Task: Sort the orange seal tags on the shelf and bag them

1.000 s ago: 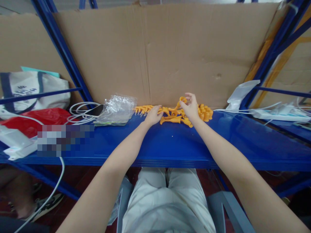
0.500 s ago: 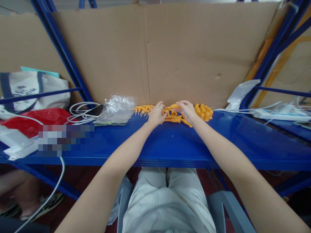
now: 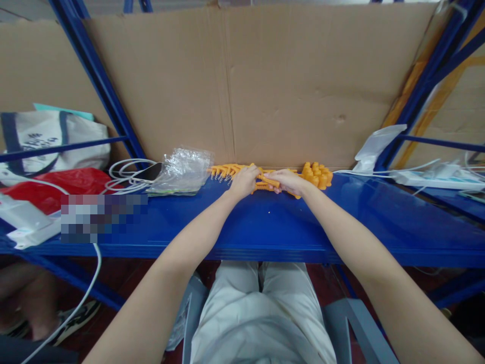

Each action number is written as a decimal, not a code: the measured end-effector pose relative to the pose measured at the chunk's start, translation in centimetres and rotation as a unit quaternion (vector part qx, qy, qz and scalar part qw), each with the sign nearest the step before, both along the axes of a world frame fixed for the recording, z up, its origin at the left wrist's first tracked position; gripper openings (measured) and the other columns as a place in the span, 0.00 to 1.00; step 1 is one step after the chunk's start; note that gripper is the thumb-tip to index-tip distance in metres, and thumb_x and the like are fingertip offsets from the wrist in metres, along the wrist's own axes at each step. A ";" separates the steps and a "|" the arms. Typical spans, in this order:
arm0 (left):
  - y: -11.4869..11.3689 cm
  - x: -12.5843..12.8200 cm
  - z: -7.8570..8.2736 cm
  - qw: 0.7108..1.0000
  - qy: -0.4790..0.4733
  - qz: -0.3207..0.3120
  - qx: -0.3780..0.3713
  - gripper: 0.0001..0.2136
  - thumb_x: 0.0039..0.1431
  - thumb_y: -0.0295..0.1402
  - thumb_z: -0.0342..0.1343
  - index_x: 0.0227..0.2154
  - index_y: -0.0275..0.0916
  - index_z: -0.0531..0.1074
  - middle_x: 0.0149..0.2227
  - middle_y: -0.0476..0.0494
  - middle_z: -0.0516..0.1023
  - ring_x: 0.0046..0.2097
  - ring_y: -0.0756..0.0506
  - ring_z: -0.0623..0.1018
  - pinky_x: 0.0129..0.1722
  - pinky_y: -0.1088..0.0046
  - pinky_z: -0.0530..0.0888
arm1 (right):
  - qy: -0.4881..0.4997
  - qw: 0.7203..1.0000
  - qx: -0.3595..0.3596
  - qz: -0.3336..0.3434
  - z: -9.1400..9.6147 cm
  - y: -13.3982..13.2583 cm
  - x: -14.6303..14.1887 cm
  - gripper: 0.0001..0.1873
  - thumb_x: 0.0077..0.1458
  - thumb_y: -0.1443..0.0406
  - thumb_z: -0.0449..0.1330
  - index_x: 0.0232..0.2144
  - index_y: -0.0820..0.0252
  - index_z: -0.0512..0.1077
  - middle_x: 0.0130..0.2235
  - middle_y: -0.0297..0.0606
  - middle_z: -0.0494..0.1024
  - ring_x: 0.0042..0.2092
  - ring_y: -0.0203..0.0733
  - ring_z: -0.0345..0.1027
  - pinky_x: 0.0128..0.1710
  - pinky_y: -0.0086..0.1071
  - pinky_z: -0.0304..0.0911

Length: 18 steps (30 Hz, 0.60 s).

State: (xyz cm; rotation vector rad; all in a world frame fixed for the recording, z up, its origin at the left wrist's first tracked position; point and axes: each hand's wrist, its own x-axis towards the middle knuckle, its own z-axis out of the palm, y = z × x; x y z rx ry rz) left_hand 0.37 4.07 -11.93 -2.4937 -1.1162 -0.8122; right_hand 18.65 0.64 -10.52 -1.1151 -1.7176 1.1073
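Note:
In the head view my left hand [image 3: 244, 182] and my right hand [image 3: 288, 180] are close together over the blue shelf top [image 3: 273, 227]. Between them is a slim orange plastic part [image 3: 270, 180], tilted down to the right; the fingers of both hands are closed on it. More orange plastic pieces [image 3: 261, 188] lie beneath and around the hands, partly covered. Left of my left hand is a row of orange parts with small metal springs [image 3: 223, 173]. To the right of my right hand sits a cluster of rounded orange pieces [image 3: 317, 175].
Clear plastic bags [image 3: 184, 169] lie left of the parts, beside a dark phone [image 3: 149, 173] and coiled white cable [image 3: 123, 172]. A cardboard sheet [image 3: 284, 86] stands behind. At far right is a white power strip [image 3: 432, 179]. Another person's leg [image 3: 38, 303] shows at lower left.
My right hand has moved left and slightly down, nearer my left hand. The slim orange part between them has turned from nearly level, rising to the right, to sloping down rightward.

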 end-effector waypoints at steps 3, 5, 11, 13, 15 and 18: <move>-0.3 0.1 0.1 1.000 0.014 0.017 -0.001 0.17 0.60 0.21 0.46 0.43 0.38 0.77 0.45 0.39 0.78 0.47 0.41 0.77 0.50 0.64 0.72 | -0.037 0.998 0.043 0.013 0.1 -0.3 0.4 0.22 0.52 0.48 0.66 0.20 0.58 0.69 0.19 0.30 0.69 0.21 0.31 0.58 0.19 0.26 0.53; -0.5 0.2 0.2 0.999 0.019 0.027 -0.002 0.16 0.60 0.21 0.46 0.43 0.38 0.77 0.45 0.38 0.78 0.48 0.41 0.77 0.50 0.65 0.72 | -0.072 0.994 0.077 0.019 0.4 -0.5 0.4 0.24 0.52 0.47 0.66 0.19 0.58 0.68 0.18 0.29 0.67 0.20 0.30 0.57 0.20 0.26 0.53; -1.2 0.6 0.6 0.999 0.024 0.041 -0.021 0.14 0.61 0.22 0.48 0.41 0.38 0.77 0.44 0.38 0.79 0.50 0.39 0.78 0.51 0.64 0.72 | -0.158 0.975 0.154 0.019 1.1 -0.9 0.2 0.24 0.55 0.47 0.61 0.20 0.57 0.64 0.17 0.26 0.64 0.19 0.30 0.55 0.21 0.27 0.51; -1.5 0.7 0.7 0.998 0.023 0.051 -0.034 0.14 0.61 0.22 0.48 0.42 0.38 0.77 0.45 0.38 0.79 0.50 0.39 0.78 0.52 0.64 0.72 | -0.178 0.968 0.175 0.006 1.2 -1.0 0.0 0.22 0.56 0.50 0.61 0.20 0.57 0.64 0.18 0.26 0.63 0.20 0.31 0.56 0.23 0.28 0.52; -1.6 0.7 0.8 0.997 0.022 0.063 -0.046 0.14 0.61 0.22 0.48 0.43 0.39 0.77 0.46 0.39 0.80 0.50 0.39 0.78 0.52 0.64 0.72 | -0.192 0.961 0.196 -0.008 1.3 -1.1 -0.1 0.20 0.57 0.53 0.61 0.20 0.58 0.65 0.18 0.26 0.63 0.21 0.31 0.56 0.24 0.28 0.52; -1.7 0.7 0.8 0.995 0.030 0.075 -0.054 0.14 0.61 0.24 0.49 0.44 0.40 0.77 0.47 0.39 0.81 0.50 0.39 0.79 0.50 0.65 0.72 | -0.195 0.960 0.199 -0.010 1.3 -1.3 -0.3 0.19 0.57 0.54 0.61 0.20 0.58 0.66 0.18 0.26 0.65 0.20 0.30 0.57 0.23 0.27 0.53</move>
